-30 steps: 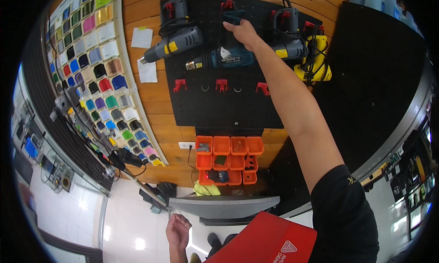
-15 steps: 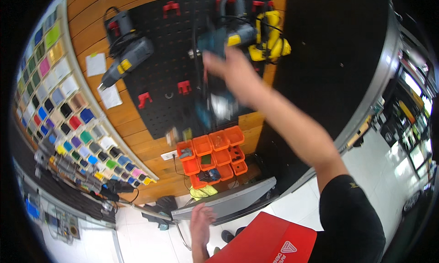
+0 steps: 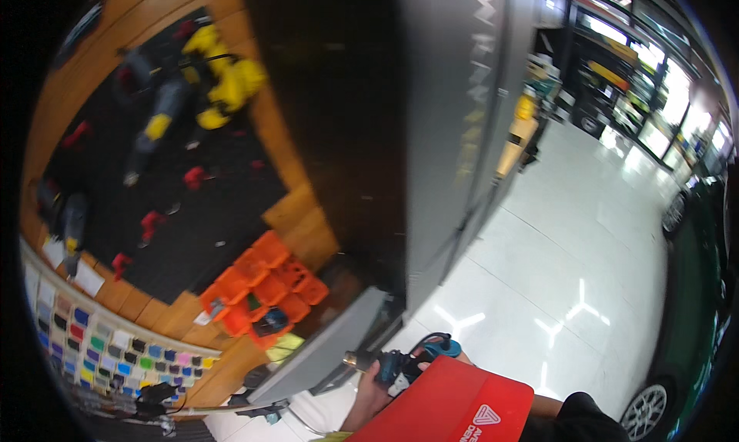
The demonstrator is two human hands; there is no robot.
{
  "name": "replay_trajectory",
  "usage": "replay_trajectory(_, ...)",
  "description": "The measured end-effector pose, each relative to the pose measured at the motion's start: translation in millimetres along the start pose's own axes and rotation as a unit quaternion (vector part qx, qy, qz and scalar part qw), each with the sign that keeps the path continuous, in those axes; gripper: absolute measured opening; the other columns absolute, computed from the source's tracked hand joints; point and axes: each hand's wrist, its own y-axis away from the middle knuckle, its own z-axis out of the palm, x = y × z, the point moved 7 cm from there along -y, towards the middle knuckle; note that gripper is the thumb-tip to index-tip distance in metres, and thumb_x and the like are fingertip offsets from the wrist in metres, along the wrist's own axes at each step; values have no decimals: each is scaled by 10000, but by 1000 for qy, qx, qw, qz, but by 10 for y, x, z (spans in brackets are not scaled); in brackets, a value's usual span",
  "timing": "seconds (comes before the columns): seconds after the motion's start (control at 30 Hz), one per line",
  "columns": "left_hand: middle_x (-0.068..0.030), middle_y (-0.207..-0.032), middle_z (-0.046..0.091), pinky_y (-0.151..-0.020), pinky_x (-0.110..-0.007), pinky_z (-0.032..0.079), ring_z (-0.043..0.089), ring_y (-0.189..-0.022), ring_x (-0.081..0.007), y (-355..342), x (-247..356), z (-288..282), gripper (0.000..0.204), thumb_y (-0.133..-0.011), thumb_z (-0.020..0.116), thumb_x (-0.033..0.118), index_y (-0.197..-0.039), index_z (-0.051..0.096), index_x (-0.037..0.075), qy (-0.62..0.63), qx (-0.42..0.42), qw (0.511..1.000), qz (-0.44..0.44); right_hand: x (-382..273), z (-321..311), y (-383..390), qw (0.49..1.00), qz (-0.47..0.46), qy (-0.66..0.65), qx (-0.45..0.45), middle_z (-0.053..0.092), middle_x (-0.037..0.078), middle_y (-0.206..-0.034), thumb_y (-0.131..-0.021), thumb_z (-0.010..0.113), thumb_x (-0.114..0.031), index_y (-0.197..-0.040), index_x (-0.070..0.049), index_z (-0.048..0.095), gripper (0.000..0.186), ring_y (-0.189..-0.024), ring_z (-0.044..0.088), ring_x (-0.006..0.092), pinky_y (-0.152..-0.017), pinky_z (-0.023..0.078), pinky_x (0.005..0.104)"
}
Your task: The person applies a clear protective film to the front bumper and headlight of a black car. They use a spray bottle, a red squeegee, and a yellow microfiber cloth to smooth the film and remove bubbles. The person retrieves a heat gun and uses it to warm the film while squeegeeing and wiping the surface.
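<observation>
A teal-and-black heat gun [image 3: 396, 365] with a bare metal nozzle is low in front of me, partly behind the red cap visor [image 3: 454, 403]. My left hand [image 3: 371, 392] is closed against its front part, just behind the nozzle. My right hand [image 3: 464, 358] shows only as a sliver of skin beside the gun's teal rear end. The visor hides most of its fingers, and its forearm comes in from the right.
Left, a black pegboard [image 3: 231, 176] carries grey and yellow tools above orange bins [image 3: 265, 250]. A grey panel [image 3: 331, 346] juts out below a dark upright board [image 3: 331, 119]. On the right are a white tiled floor [image 3: 523, 250] and a dark green car [image 3: 693, 273].
The view has swung right, away from the pegboard. My right arm, stretched up at the board before, is now low with the heat gun, and both hands have come together at it.
</observation>
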Motion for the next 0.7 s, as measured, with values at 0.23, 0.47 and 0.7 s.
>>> replay_trajectory(0.23, -172, -1401, 599, -1179, -463, 364, 547, -1331, -310, -1411, -1375, 1360, 496, -1013, 530, 311, -1425, 492, 37, -132, -66, 989, -15, -302, -2106, 720, 995, -40, -30, 92, 671, 71, -1158, -929, 750, -86, -1275, -24, 600, 382, -1123, 621, 176, -992, 494, 336)
replay_trajectory(0.47, -163, -1346, 640, -1151, -461, 402, 594, -1281, -298, -2280, -2309, 2676, 483, -1011, 531, 354, -1382, 523, 45, -188, -97, 975, -70, -271, -3702, 919, 991, -38, -20, 125, 638, 84, -1242, -872, 820, -114, -1306, -27, 582, 503, -1177, 609, 199, -1006, 496, 356)
replay_trajectory(0.7, -240, -1305, 643, -1087, -482, 484, 653, -1192, -344, -3367, -2091, 2957, 686, -920, 542, 555, -1346, 531, 17, -183, -121, 975, 26, -747, -5141, -77, 929, 146, 315, -127, 609, 184, -1415, -809, 844, -178, -1524, -111, 462, 814, -1204, 648, 357, -1029, 509, 434)
